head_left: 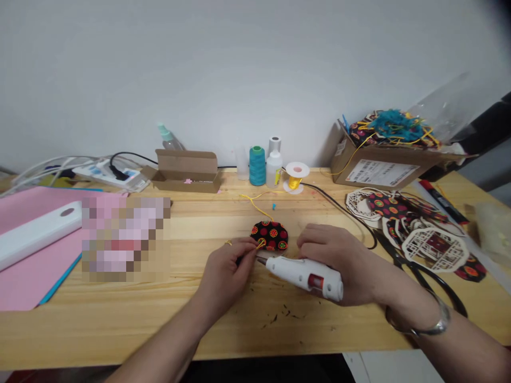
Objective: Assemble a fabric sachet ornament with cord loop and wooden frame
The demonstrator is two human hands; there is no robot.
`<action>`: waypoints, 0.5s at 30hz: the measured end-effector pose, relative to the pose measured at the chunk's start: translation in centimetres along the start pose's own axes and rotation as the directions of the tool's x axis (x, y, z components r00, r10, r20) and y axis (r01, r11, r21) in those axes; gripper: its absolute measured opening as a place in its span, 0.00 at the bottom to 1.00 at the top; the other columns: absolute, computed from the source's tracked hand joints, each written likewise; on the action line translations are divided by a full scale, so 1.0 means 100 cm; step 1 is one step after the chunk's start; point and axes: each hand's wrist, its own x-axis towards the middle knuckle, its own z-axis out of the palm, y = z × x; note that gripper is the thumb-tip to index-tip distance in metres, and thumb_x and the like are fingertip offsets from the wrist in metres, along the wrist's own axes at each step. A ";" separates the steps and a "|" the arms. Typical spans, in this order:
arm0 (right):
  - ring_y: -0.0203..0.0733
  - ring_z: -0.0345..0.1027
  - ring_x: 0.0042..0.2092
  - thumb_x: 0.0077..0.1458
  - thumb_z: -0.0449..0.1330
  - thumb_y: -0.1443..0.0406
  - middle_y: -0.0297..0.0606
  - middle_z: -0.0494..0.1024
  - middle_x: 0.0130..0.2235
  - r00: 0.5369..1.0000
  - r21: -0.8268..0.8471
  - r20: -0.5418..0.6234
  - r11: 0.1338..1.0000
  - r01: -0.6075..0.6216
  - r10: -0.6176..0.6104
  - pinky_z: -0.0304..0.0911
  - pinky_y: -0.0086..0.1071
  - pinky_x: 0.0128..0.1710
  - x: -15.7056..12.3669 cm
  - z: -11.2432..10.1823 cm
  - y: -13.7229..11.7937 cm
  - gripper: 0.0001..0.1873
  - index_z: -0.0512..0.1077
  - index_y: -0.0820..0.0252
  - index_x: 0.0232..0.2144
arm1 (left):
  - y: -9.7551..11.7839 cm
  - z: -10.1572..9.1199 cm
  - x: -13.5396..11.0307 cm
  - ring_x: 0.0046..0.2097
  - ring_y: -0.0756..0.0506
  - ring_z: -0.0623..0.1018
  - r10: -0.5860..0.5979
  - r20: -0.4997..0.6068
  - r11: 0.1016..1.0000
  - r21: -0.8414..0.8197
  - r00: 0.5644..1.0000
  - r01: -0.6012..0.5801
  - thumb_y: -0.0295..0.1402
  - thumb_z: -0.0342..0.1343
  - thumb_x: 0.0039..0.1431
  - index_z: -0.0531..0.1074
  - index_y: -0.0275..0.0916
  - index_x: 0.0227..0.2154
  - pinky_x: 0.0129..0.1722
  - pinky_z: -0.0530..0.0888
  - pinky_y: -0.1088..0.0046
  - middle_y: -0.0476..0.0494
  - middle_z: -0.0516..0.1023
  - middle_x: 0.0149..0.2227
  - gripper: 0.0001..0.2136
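Observation:
A small black fabric piece [271, 235] with red and green dots lies on the wooden table [159, 314]. A yellow cord [257, 203] runs from it toward the back. My left hand [225, 271] is closed in a pinch on the yellow cord loop at the fabric's lower left edge. My right hand [339, 260] is wrapped round a white hot glue gun [305, 275], whose nozzle points left at the pinched loop, almost touching it.
Pink sheets [35, 250] and a white bar lie at left. At the back stand an open cardboard box [186, 173], a teal thread spool [257, 166], a white bottle [274, 167] and a gold cord reel [295, 178]. Cut-out frames [435, 247], scissors [431, 282] and a filled carton [383, 165] sit right.

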 end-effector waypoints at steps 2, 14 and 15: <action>0.37 0.58 0.32 0.43 0.58 0.67 0.36 0.69 0.34 1.000 0.015 -0.005 1.000 0.022 -0.022 0.53 0.31 0.31 0.001 0.003 0.002 0.04 0.65 0.59 0.26 | 0.000 0.000 0.000 0.41 0.45 0.78 0.004 -0.006 1.000 -0.007 1.000 -0.004 0.29 0.52 0.56 0.76 0.40 0.32 0.44 0.74 0.65 0.44 0.80 0.37 0.08; 0.38 0.57 0.29 0.47 0.58 0.56 0.36 0.67 0.25 0.995 -0.081 -0.098 0.997 -0.016 0.008 0.51 0.32 0.30 -0.004 0.019 0.011 0.13 0.67 0.59 0.21 | 0.000 0.000 -0.001 0.40 0.45 0.79 0.002 -0.005 1.000 -0.004 1.000 -0.002 0.29 0.51 0.56 0.76 0.40 0.32 0.41 0.75 0.65 0.43 0.80 0.37 0.08; 0.37 0.57 0.29 0.48 0.57 0.54 0.36 0.66 0.24 0.994 -0.088 -0.105 0.996 -0.024 0.015 0.50 0.32 0.30 -0.004 0.019 0.011 0.16 0.66 0.59 0.20 | 0.000 0.000 -0.002 0.40 0.45 0.79 -0.001 -0.004 1.000 -0.005 1.000 0.001 0.29 0.51 0.56 0.76 0.40 0.32 0.41 0.75 0.65 0.42 0.80 0.37 0.08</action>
